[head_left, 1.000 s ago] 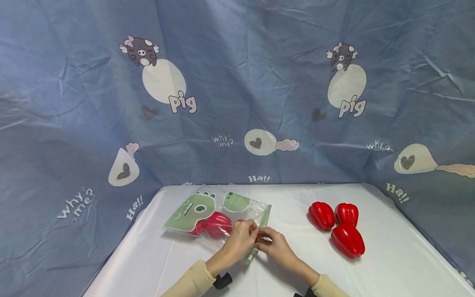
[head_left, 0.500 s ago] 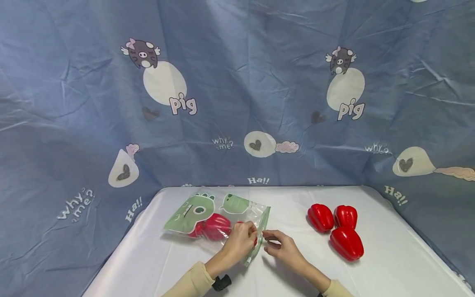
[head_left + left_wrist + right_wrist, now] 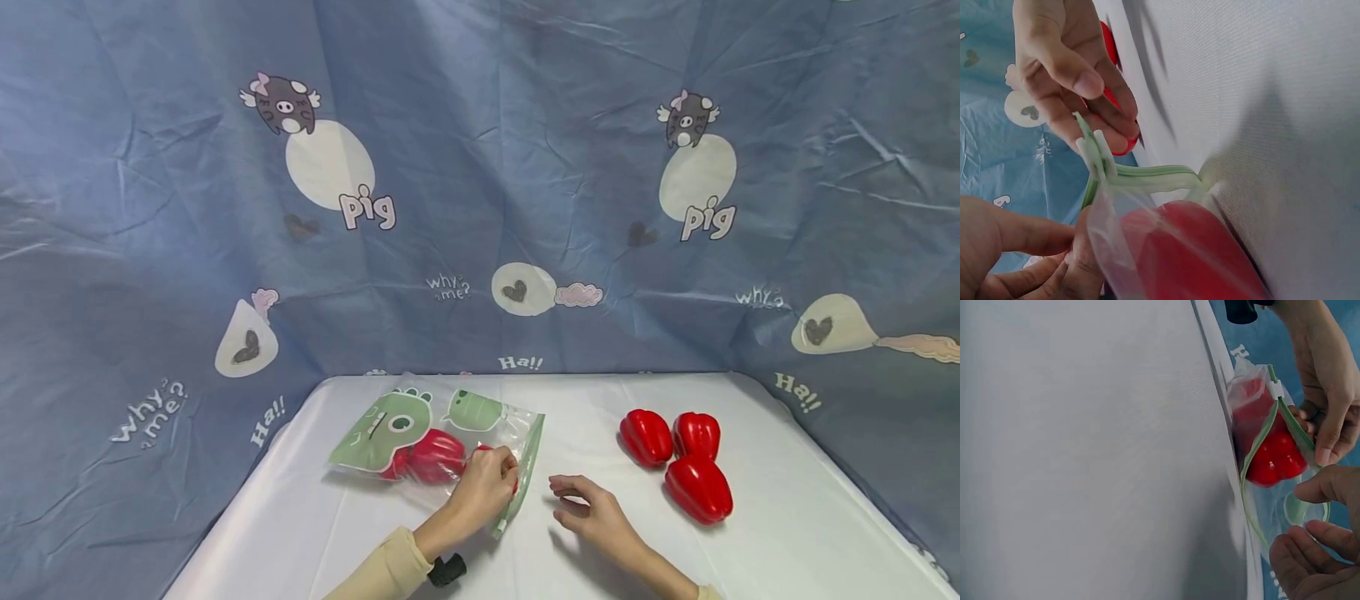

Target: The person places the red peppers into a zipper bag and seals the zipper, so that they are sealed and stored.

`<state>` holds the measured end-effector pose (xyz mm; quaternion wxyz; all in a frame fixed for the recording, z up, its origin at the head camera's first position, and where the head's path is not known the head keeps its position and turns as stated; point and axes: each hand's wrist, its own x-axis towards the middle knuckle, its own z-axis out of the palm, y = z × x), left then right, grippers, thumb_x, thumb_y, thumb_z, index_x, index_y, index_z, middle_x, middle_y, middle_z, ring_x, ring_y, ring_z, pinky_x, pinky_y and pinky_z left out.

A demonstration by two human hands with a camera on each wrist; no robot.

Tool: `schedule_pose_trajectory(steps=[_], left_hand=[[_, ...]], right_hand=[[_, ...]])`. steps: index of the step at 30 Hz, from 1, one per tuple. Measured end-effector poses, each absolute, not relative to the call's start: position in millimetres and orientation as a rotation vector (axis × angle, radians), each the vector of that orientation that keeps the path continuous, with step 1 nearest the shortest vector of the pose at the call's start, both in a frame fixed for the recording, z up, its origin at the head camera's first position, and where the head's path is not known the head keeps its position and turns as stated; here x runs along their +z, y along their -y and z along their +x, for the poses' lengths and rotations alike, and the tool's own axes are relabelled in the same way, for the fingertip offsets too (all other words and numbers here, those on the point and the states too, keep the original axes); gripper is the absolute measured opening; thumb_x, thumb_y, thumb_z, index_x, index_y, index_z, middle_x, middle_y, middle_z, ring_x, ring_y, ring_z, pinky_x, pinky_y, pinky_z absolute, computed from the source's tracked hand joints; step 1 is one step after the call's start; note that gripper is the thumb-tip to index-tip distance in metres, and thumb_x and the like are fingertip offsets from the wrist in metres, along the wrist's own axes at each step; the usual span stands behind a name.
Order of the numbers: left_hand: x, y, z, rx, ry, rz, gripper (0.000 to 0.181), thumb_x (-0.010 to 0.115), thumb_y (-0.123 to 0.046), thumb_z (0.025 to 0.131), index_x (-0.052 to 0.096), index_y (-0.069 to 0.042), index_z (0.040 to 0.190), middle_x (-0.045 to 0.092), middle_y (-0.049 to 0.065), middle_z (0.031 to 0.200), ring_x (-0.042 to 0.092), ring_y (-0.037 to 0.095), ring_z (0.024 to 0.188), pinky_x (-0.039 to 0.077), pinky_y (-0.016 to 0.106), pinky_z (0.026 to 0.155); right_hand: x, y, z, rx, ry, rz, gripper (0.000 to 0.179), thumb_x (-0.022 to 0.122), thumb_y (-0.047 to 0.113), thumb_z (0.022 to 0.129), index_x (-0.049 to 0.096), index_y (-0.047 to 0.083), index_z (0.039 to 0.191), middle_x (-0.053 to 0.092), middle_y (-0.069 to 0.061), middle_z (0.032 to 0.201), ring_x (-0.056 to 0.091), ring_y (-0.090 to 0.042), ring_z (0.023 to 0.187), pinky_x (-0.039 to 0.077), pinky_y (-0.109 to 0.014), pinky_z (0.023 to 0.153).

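Observation:
A clear zip bag (image 3: 517,429) with a green dinosaur print lies on the table, its green-edged mouth facing right. Red bell peppers are inside: one (image 3: 437,457) shows through the plastic, and another (image 3: 1279,459) sits just within the parted mouth. My left hand (image 3: 480,487) pinches the bag's upper lip between thumb and fingers; the left wrist view also shows this grip. Just right of the mouth, my right hand (image 3: 600,521) hovers with loosely bent fingers and holds nothing. A white slider (image 3: 1276,389) sits at the near end of the zip.
Three more red bell peppers, one at back left (image 3: 647,437), one at back right (image 3: 697,435) and one in front (image 3: 699,489), lie together on the right of the white-covered table (image 3: 795,500). A blue printed cloth (image 3: 450,208) hangs behind. A black device (image 3: 447,570) is by the left wrist.
My right hand has let go of the bag's edge and drawn back to the right, its fingers spreading. The left hand keeps its hold, nearly still.

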<state>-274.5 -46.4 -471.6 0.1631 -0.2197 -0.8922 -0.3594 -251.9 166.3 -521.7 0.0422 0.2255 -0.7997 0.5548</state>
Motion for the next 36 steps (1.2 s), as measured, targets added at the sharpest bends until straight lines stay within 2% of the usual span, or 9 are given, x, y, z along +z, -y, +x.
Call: schedule_pose_trajectory(steps=[8, 15, 28, 36], left_hand=[[-473, 46, -274, -1.034, 2.54, -0.631, 0.012, 0.062, 0.001, 0.08, 0.062, -0.007, 0.07, 0.053, -0.006, 0.056, 0.044, 0.001, 0.054, 0.038, 0.016, 0.05], [-474, 46, -273, -1.035, 2.546, -0.637, 0.012, 0.062, 0.001, 0.08, 0.063, -0.007, 0.071, 0.052, -0.007, 0.055, 0.043, 0.0, 0.053, 0.038, 0.016, 0.05], [-473, 46, -274, -1.0, 2.544, -0.623, 0.011, 0.063, -0.001, 0.079, 0.063, -0.007, 0.07, 0.052, -0.006, 0.055, 0.043, 0.001, 0.054, 0.038, 0.016, 0.051], [-473, 46, -274, -1.012, 2.543, -0.629, 0.012, 0.062, 0.001, 0.079, 0.063, -0.007, 0.07, 0.053, -0.006, 0.056, 0.044, 0.001, 0.055, 0.039, 0.017, 0.052]], right_hand=[[-519, -183, -242, 1.694, 2.509, 0.576, 0.047, 0.074, 0.006, 0.08, 0.058, -0.002, 0.123, 0.061, -0.02, 0.124, 0.061, -0.032, 0.112, 0.05, -0.032, 0.092], [-512, -197, -231, 1.539, 2.628, 0.349, 0.043, 0.078, 0.012, 0.076, 0.064, 0.007, 0.116, 0.065, -0.007, 0.119, 0.063, -0.025, 0.11, 0.052, -0.032, 0.09], [-502, -227, -222, 1.514, 2.496, 0.213, 0.044, 0.081, 0.006, 0.072, 0.064, 0.006, 0.112, 0.067, -0.007, 0.114, 0.065, -0.017, 0.102, 0.053, -0.032, 0.088], [-498, -250, -224, 1.352, 2.419, 0.27, 0.044, 0.081, 0.002, 0.071, 0.063, 0.002, 0.112, 0.068, -0.015, 0.112, 0.064, -0.001, 0.097, 0.054, -0.022, 0.081]])
